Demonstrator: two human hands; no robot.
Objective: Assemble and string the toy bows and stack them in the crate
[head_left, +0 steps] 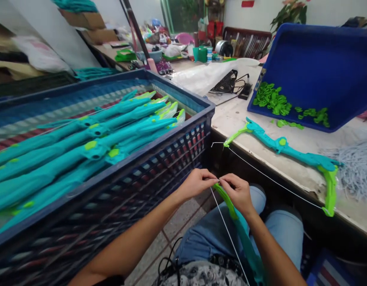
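Note:
A turquoise toy bow (pixel 245 242) with a lime-green limb (pixel 226 195) lies aslant over my lap, its tip up between my hands. From that tip a white string (pixel 226 226) runs down towards my body. My left hand (pixel 198 183) is closed, thumb and forefinger pinching the string at the tip. Close beside it, my right hand (pixel 238 193) pinches the string end at the same tip. The fingertips nearly meet and partly hide the knot area. A second toy bow (pixel 278 143), strung with white cord, lies on the table edge just beyond my hands.
A dark blue plastic crate (pixel 183 139) with several turquoise bows (pixel 97 135) stands at the left. On the table (pixel 231 113) a tilted blue bin (pixel 314 75) holds small green pieces (pixel 271 99). A bundle of white strings (pixel 356 167) lies at the right. Behind is a black fan (pixel 226 82).

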